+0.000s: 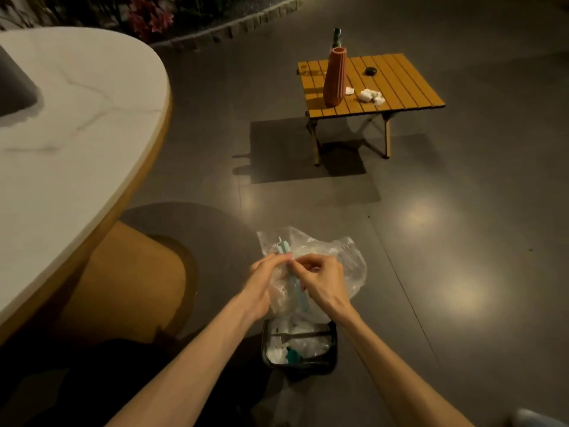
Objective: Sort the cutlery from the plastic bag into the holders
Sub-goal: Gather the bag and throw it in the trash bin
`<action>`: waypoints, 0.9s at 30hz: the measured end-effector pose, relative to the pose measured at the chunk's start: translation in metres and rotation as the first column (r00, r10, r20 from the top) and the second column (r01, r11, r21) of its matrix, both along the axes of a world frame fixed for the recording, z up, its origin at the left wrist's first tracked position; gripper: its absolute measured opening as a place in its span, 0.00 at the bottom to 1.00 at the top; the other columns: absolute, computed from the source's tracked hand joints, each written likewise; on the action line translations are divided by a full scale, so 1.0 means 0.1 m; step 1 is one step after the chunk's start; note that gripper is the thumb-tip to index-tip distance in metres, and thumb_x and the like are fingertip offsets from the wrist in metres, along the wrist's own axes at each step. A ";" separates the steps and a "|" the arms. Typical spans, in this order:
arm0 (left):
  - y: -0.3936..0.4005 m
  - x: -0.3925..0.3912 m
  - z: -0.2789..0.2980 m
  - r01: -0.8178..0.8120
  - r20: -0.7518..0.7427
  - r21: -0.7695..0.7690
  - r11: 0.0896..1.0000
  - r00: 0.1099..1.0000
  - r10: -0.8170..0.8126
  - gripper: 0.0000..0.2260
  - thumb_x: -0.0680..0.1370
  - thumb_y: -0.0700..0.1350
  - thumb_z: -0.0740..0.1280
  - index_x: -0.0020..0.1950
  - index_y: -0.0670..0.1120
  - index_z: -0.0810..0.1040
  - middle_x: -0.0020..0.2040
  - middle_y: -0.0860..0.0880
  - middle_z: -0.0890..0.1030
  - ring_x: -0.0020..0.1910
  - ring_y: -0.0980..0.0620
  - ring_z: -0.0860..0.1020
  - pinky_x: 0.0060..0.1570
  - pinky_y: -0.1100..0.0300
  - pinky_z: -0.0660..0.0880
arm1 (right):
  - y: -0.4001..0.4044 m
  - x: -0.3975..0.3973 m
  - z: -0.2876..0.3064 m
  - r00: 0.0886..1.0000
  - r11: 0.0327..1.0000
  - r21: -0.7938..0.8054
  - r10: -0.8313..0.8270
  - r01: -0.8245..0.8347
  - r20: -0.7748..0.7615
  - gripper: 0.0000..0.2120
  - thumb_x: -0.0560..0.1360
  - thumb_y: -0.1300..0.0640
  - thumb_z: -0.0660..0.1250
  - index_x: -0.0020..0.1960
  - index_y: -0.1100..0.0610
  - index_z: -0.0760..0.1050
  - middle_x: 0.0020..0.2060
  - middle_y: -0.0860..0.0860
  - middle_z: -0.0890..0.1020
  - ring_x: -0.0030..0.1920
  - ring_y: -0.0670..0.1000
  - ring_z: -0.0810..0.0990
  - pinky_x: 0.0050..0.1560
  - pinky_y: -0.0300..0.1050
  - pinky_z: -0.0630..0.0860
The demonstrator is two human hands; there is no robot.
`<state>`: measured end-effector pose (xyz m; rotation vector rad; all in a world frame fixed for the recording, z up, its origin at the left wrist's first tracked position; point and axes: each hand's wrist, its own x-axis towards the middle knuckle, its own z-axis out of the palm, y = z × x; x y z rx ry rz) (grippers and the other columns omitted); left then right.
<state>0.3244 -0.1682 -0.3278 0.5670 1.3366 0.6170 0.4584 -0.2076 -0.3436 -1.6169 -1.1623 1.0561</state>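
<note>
We hold a crumpled clear plastic bag (pixel 345 266) up in front of us over the grey floor (pixel 462 211), both forearms reaching in from the lower edge of the view. Our left hand (pixel 261 285) has its fingers (pixel 269 261) curled round the left side of the bag, gripping the film and what lies inside it. Our right hand (pixel 320 280) meets it from the other side, its fingertips (pixel 295 262) pinched together on the plastic just beside the left hand's fingertips. A pale blue cutlery piece (pixel 298 295) runs inside the bag between the two hands; its upper end pokes up above our fingers and its lower end shows below them, near the wrists. We cannot tell whether it is a fork, spoon or knife. Directly beneath the bag, on the floor, stands a dark bin (pixel 332 346) holding white wrappers, a dark fork-like utensil and a teal scrap. To our left curves the edge of a white marble surface (pixel 77 118) with a wooden rim. Well apart, at the far side of the floor, a small slatted wooden table (pixel 400 84) carries a tall ribbed orange vase (pixel 335 77), a green bottle (pixel 337 37) at its far edge, a small dark round object (pixel 370 71) and crumpled white tissues (pixel 368 95) near its right edge.
</note>
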 end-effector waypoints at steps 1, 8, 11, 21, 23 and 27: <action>-0.01 0.00 -0.06 0.031 -0.040 0.025 0.999 0.999 -0.030 0.29 0.66 0.52 0.81 0.65 0.45 0.81 0.59 0.41 0.84 0.57 0.44 0.83 0.51 0.52 0.83 | 0.00 -0.02 -0.06 0.999 0.999 -0.018 0.038 -0.038 -0.013 0.07 0.77 0.52 0.72 0.49 0.54 0.86 0.37 0.47 0.86 0.34 0.42 0.83 0.34 0.37 0.76; -0.01 -0.23 -0.38 -0.069 0.096 -0.114 0.991 0.992 0.080 0.05 0.78 0.44 0.72 0.50 0.43 0.80 0.46 0.42 0.83 0.47 0.43 0.82 0.58 0.46 0.79 | -0.06 0.36 -0.56 0.946 0.941 -0.105 -0.313 0.321 0.090 0.22 0.76 0.37 0.69 0.67 0.44 0.76 0.64 0.46 0.75 0.62 0.44 0.74 0.61 0.43 0.74; 0.01 -0.36 -0.46 -0.094 0.247 -0.228 0.969 0.957 0.151 0.07 0.78 0.46 0.72 0.50 0.43 0.80 0.42 0.43 0.83 0.42 0.44 0.83 0.56 0.45 0.79 | -0.03 0.40 -0.68 0.671 0.864 -0.445 -0.476 0.235 -0.569 0.24 0.83 0.38 0.55 0.68 0.53 0.75 0.60 0.56 0.84 0.55 0.54 0.85 0.47 0.48 0.83; -0.13 -0.21 -0.85 -0.178 -0.172 -0.201 0.963 0.975 0.144 0.41 0.63 0.52 0.84 0.72 0.45 0.72 0.63 0.42 0.80 0.59 0.40 0.81 0.55 0.45 0.80 | 0.03 0.26 -0.66 0.526 0.914 -0.406 -0.340 -0.011 -0.780 0.16 0.80 0.55 0.64 0.64 0.62 0.78 0.54 0.59 0.84 0.49 0.57 0.84 0.47 0.49 0.82; -0.16 -0.13 -0.90 -0.223 -0.165 -0.212 0.951 0.968 0.190 0.19 0.68 0.42 0.81 0.57 0.45 0.81 0.56 0.40 0.84 0.54 0.39 0.82 0.50 0.47 0.80 | 0.02 0.18 -0.71 0.743 0.910 -0.414 -0.265 -0.017 -0.614 0.20 0.78 0.60 0.70 0.69 0.62 0.73 0.52 0.60 0.84 0.49 0.58 0.83 0.49 0.49 0.81; -0.22 -0.06 -1.03 -0.206 -0.044 -0.240 0.949 0.979 0.201 0.14 0.74 0.36 0.73 0.59 0.41 0.81 0.53 0.38 0.83 0.49 0.40 0.82 0.46 0.48 0.82 | -0.10 0.05 -0.80 0.993 0.924 -0.365 0.105 -0.117 -0.051 0.25 0.69 0.41 0.77 0.55 0.60 0.81 0.46 0.56 0.85 0.47 0.56 0.85 0.52 0.57 0.83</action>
